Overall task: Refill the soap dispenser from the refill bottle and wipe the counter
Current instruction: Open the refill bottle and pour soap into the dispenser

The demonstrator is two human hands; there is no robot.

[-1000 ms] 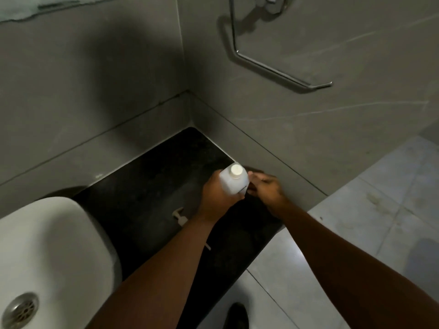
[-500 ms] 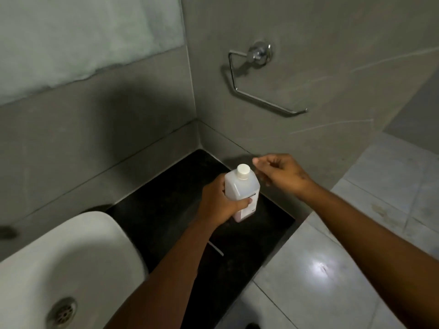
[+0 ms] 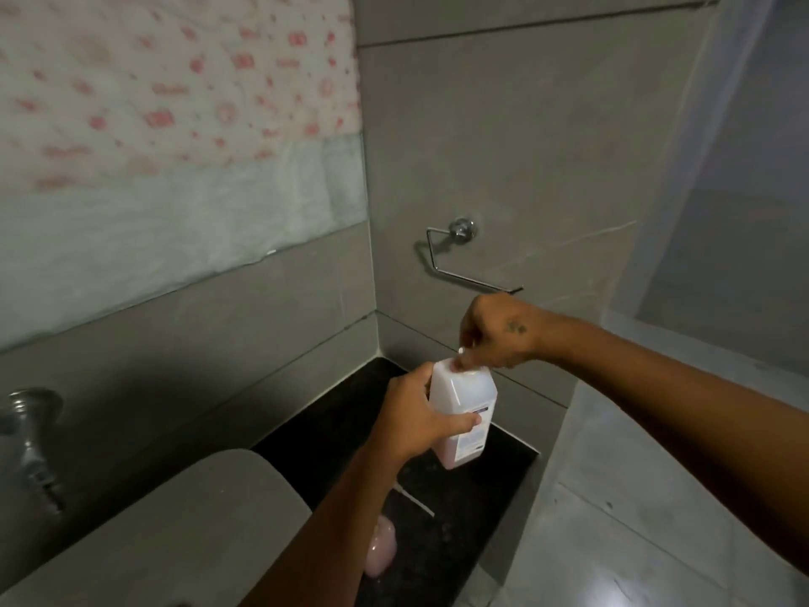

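A white refill bottle (image 3: 459, 396) with pink liquid low in it and a label on its side is held upright above the black counter (image 3: 477, 510). My left hand (image 3: 416, 420) wraps around its body. My right hand (image 3: 499, 332) reaches down from above, its fingertips pinched on the white cap (image 3: 462, 357) at the bottle's top. A pinkish translucent soap dispenser (image 3: 381, 552) shows on the counter, partly hidden behind my left forearm. A thin white tube (image 3: 416, 501) lies on the counter below the bottle.
A white basin (image 3: 153, 541) fills the lower left, with a metal tap (image 3: 33, 449) at the far left. A chrome towel ring (image 3: 459, 256) hangs on the grey tiled wall above my right hand. Pale floor tiles (image 3: 634, 519) lie right of the counter's edge.
The view has tilted upward. The bottle has been lifted higher by my left hand, and my right hand has come from beside the bottle onto its cap.
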